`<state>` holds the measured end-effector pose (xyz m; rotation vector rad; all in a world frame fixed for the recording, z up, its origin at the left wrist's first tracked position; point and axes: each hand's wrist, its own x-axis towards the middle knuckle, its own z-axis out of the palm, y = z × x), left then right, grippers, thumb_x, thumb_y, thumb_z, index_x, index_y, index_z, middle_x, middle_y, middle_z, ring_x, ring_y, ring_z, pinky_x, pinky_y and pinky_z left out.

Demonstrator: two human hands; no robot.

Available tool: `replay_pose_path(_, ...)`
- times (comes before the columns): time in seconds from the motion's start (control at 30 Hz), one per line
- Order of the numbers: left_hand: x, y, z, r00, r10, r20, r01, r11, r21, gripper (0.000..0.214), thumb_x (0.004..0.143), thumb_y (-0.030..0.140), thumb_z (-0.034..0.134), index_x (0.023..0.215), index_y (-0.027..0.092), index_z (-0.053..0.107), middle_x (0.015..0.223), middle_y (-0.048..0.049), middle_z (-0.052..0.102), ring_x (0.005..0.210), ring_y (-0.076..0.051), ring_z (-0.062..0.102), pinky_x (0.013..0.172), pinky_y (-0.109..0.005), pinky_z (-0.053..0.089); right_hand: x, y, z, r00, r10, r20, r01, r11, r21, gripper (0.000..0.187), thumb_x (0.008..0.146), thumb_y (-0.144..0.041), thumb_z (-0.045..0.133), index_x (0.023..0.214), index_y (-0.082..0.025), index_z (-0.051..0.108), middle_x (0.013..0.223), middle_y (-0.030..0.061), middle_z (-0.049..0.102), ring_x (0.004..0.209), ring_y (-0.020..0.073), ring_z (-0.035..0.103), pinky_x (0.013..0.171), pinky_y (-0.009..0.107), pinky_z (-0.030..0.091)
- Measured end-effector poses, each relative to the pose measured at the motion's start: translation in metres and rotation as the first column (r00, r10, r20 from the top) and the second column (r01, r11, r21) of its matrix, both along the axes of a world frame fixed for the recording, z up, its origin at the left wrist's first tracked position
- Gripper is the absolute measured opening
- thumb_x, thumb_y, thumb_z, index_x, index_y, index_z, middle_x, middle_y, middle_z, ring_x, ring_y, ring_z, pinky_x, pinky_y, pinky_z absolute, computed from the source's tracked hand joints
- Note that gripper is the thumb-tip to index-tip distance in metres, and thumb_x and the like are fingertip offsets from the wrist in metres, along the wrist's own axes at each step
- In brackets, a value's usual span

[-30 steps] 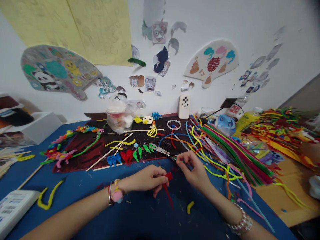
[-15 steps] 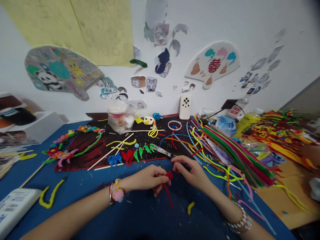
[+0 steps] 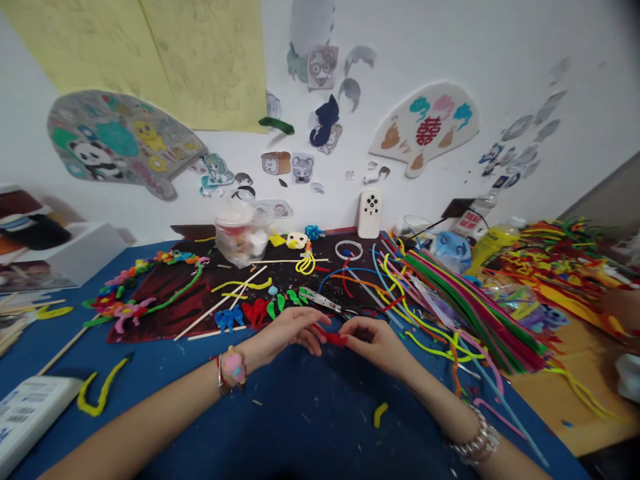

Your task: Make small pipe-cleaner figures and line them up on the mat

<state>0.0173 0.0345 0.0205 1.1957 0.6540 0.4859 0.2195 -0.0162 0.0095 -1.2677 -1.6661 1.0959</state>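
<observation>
A short red pipe cleaner (image 3: pixel 334 339) spans the gap between my hands, above the blue table. My right hand (image 3: pixel 375 341) pinches its right end between thumb and fingertips. The other end runs in between the thumb and fingers of my left hand (image 3: pixel 293 331), which are loosely closed around it; the exact grip is partly hidden. Just beyond my hands lie shaped pipe-cleaner pieces: a blue one (image 3: pixel 231 319), red ones (image 3: pixel 255 311) and several green ones (image 3: pixel 277 305). A pair of pliers or scissors with metal jaws (image 3: pixel 323 301) lies behind my fingers.
Loose pipe cleaners and a thick multicoloured bundle (image 3: pixel 480 310) cover the right side. A flower garland (image 3: pixel 120 293) is at left on a dark mat (image 3: pixel 165 313). A plastic-wrapped cup (image 3: pixel 241 233) stands behind. A white box (image 3: pixel 37 423) sits front left; a yellow scrap (image 3: pixel 381 415) lies nearby.
Both hands have shifted: the left has risen and its fingers have straightened somewhat. The red pipe cleaner, earlier hanging from the left hand, now stretches across to the right hand's pinch.
</observation>
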Motion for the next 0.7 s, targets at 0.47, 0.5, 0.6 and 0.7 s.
replay_pose_path(0.47, 0.020, -0.016, -0.012, 0.971, 0.234, 0.055, -0.238, 0.968, 0.076, 0.026, 0.074, 0.032, 0.063, 0.085, 0.008, 0.062, 0.065, -0.0047, 0.063, 0.058, -0.013, 0.059, 0.057, -0.025, 0.047, -0.017, -0.006, -0.007, 0.927, -0.204, -0.316, 0.159, 0.974, -0.162, 0.022, 0.065, -0.035, 0.071, 0.076, -0.017, 0.063, 0.066, 0.0006, 0.066, 0.062, 0.0134, 0.061, 0.062, 0.025, 0.046)
replay_pose_path(0.5, 0.020, -0.015, -0.015, 0.968, 0.247, 0.051, -0.250, 0.967, 0.057, 0.025, 0.074, 0.032, 0.063, 0.084, 0.009, 0.062, 0.064, -0.0043, 0.062, 0.057, -0.013, 0.059, 0.057, -0.025, 0.047, -0.017, -0.006, -0.008, 0.931, -0.195, -0.309, 0.154, 0.976, -0.152, 0.022, 0.066, -0.035, 0.070, 0.076, -0.017, 0.063, 0.067, 0.0003, 0.066, 0.063, 0.0133, 0.061, 0.063, 0.025, 0.046)
replay_pose_path(0.6, 0.019, -0.014, -0.020, 0.968, 0.246, 0.056, -0.248, 0.968, 0.030, 0.023, 0.075, 0.031, 0.061, 0.085, 0.010, 0.062, 0.065, -0.0040, 0.062, 0.058, -0.013, 0.059, 0.058, -0.025, 0.047, -0.016, -0.006, -0.011, 0.934, -0.204, -0.293, 0.176, 0.977, -0.119, 0.020, 0.066, -0.034, 0.070, 0.076, -0.018, 0.062, 0.070, -0.0005, 0.064, 0.066, 0.0128, 0.059, 0.065, 0.025, 0.046)
replay_pose_path(0.7, 0.017, -0.015, -0.021, 0.972, 0.225, 0.072, -0.229, 0.972, 0.049, 0.024, 0.075, 0.030, 0.061, 0.086, 0.010, 0.062, 0.066, -0.0044, 0.062, 0.060, -0.013, 0.060, 0.060, -0.026, 0.047, -0.015, -0.004, -0.013, 0.933, -0.208, -0.292, 0.184, 0.977, -0.109, 0.020, 0.066, -0.034, 0.070, 0.074, -0.018, 0.060, 0.071, -0.0008, 0.062, 0.067, 0.0125, 0.058, 0.066, 0.025, 0.046)
